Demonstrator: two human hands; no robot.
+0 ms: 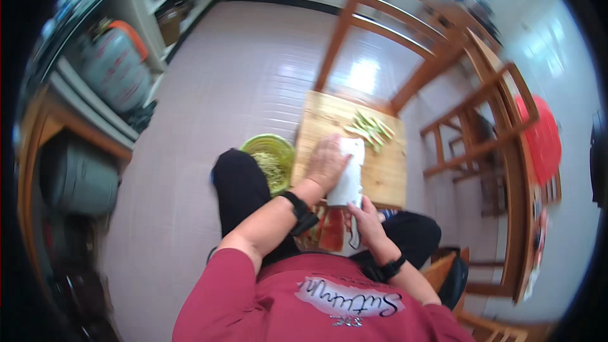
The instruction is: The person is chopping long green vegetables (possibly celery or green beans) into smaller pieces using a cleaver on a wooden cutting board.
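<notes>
My right hand grips the pale handle of a cleaver, its broad blade lying flat-side up over a wooden cutting board. My left hand is against the blade's left side, its thumb over the metal; whether it grips anything beneath is hidden. Pale green strips of cut rind or vegetable lie in a loose pile beyond the blade. Left of the board, a green bowl holds small chopped pale pieces. Below the board's near edge, between my legs, are reddish pieces, partly hidden by my arms.
The board rests before a wooden chair's backrest. At right stand a wooden table, another chair and a red plastic item. A gas cylinder and a grey bin are at left. Tiled floor lies between.
</notes>
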